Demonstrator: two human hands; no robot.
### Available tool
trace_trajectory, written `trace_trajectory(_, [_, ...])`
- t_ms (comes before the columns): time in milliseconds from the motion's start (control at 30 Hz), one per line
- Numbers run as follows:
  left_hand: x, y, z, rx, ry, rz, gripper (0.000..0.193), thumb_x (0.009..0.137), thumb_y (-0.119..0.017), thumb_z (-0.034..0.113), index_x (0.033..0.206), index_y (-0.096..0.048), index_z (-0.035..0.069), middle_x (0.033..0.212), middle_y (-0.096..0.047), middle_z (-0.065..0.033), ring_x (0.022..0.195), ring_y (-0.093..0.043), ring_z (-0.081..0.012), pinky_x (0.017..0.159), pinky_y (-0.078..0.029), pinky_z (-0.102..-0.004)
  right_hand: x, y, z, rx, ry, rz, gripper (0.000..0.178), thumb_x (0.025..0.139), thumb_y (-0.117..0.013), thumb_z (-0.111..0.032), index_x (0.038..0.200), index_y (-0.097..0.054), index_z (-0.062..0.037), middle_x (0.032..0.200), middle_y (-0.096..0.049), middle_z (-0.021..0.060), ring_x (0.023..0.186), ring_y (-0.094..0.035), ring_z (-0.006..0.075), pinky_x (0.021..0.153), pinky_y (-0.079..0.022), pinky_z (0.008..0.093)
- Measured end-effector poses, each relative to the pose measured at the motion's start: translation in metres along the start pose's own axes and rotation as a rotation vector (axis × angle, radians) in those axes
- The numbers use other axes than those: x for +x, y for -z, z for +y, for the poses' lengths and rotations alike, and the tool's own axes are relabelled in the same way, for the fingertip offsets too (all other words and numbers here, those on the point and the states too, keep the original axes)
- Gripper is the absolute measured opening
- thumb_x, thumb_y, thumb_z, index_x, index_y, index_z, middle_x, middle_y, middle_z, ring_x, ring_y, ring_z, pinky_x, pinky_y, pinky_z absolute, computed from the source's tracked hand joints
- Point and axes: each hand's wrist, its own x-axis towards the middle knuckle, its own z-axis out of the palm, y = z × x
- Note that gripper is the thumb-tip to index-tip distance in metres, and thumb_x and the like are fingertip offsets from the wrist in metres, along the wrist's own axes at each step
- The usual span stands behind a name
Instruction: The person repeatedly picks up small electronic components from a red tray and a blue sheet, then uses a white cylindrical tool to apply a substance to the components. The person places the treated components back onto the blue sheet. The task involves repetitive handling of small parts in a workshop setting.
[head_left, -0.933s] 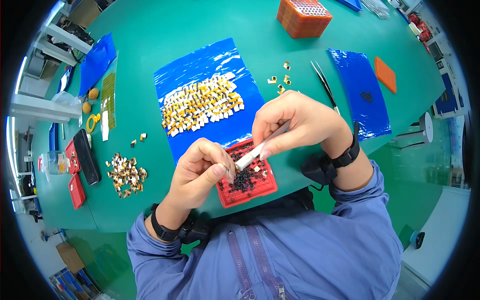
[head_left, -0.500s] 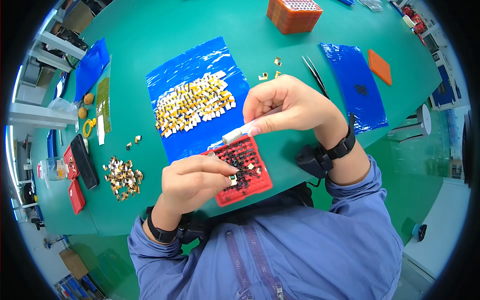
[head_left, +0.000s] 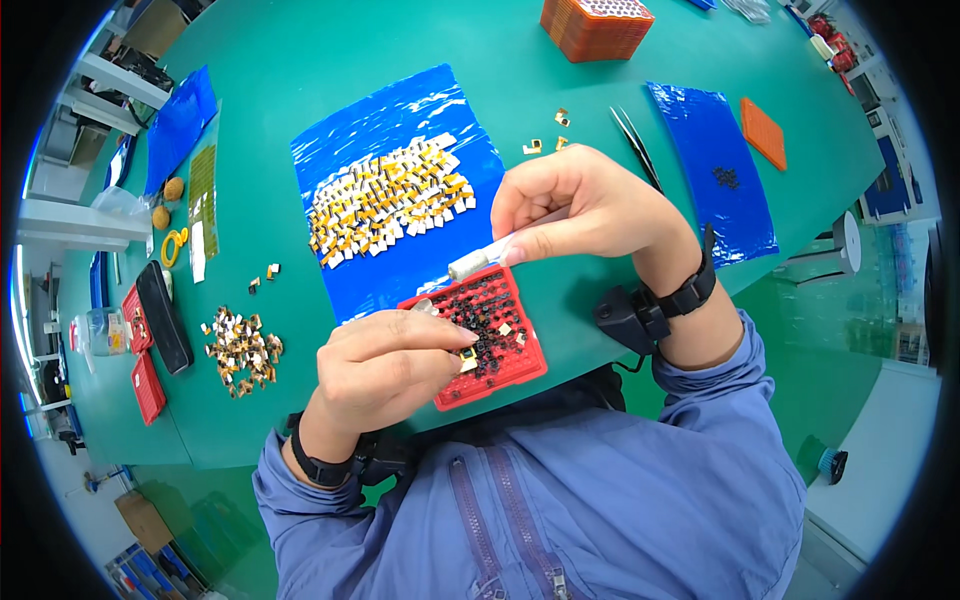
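A red tray [head_left: 493,385] lies at the table's near edge, holding many tiny black parts [head_left: 485,310] and a few small white-and-gold pieces [head_left: 505,328]. My left hand [head_left: 385,365] is over its left side, pinching a small white-and-gold flex piece [head_left: 468,360] between thumb and fingertips. A small translucent thing [head_left: 425,307] shows beside its fingers. Above the tray's far edge, my right hand [head_left: 575,210] is closed round a white stick-like tool with a thick, pale, wrapped-looking end [head_left: 468,265]. That end points left, by the tray's far left corner; whether it touches is unclear.
Beyond the tray, a blue sheet [head_left: 375,110] bears rows of white-and-gold pieces [head_left: 390,200]. A loose pile [head_left: 242,350] lies left, near a black case [head_left: 165,318] and yellow scissors [head_left: 174,247]. Tweezers [head_left: 635,148], another blue sheet [head_left: 710,150] and stacked orange trays [head_left: 597,35] are right.
The view has shifted slightly. Both hands keep the same grips in nearly the same places at the red tray.
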Motion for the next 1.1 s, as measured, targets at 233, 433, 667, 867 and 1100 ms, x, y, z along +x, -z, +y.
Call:
trace_trajectory(233, [-0.002,0.014,-0.009,0.012,0.450,0.304,0.009,0.078,-0.062,-0.007,0.085,-0.058,-0.002,0.078,-0.065,-0.0084,0.073,-0.062,-0.0121,0.065,-0.049,-0.0226,0.000,0.000,-0.004,-0.044,-0.042,0.005,0.013,0.078,-0.070,-0.008,0.083,-0.061,0.0001,0.067,-0.053,-0.0045,0.061,-0.045,0.0008,0.052,-0.034,0.0159])
trace_trajectory(433, [-0.005,0.041,-0.031,0.217,0.665,0.245,0.003,0.081,-0.059,-0.001,0.084,-0.057,-0.001,0.081,-0.064,-0.0091,0.078,-0.062,-0.0176,0.069,-0.047,-0.0264,0.000,-0.001,-0.004,-0.055,-0.030,0.008,0.013,0.078,-0.071,-0.008,0.083,-0.061,0.0002,0.067,-0.052,-0.0046,0.060,-0.044,0.0013,0.052,-0.033,0.0162])
trace_trajectory(667, [-0.012,0.039,-0.049,0.572,0.545,0.063,0.007,0.076,-0.064,0.007,0.079,-0.060,0.003,0.094,-0.056,-0.0102,0.091,-0.052,-0.0235,0.080,-0.041,-0.0324,0.001,-0.001,-0.004,-0.066,-0.035,0.015,0.013,0.077,-0.071,-0.007,0.082,-0.061,0.0006,0.067,-0.052,-0.0040,0.060,-0.044,0.0017,0.052,-0.033,0.0166])
trace_trajectory(867, [-0.016,0.033,-0.057,0.621,0.593,0.058,0.008,0.076,-0.066,0.010,0.079,-0.061,0.005,0.094,-0.053,-0.0093,0.093,-0.048,-0.0237,0.081,-0.039,-0.0332,0.001,-0.003,0.001,-0.079,0.008,0.051,0.014,0.079,-0.070,-0.013,0.080,-0.061,-0.0014,0.061,-0.052,-0.0049,0.056,-0.043,0.0009,0.048,-0.031,0.0172])
trace_trajectory(1100, [-0.015,0.035,-0.055,0.687,0.536,0.144,0.021,0.077,-0.066,0.011,0.095,-0.057,0.006,0.094,-0.053,-0.0091,0.093,-0.049,-0.0235,0.082,-0.040,-0.0340,0.002,-0.002,0.002,-0.052,-0.009,0.048,0.012,0.080,-0.069,-0.012,0.081,-0.062,-0.0014,0.062,-0.053,-0.0051,0.056,-0.042,0.0008,0.048,-0.032,0.0174])
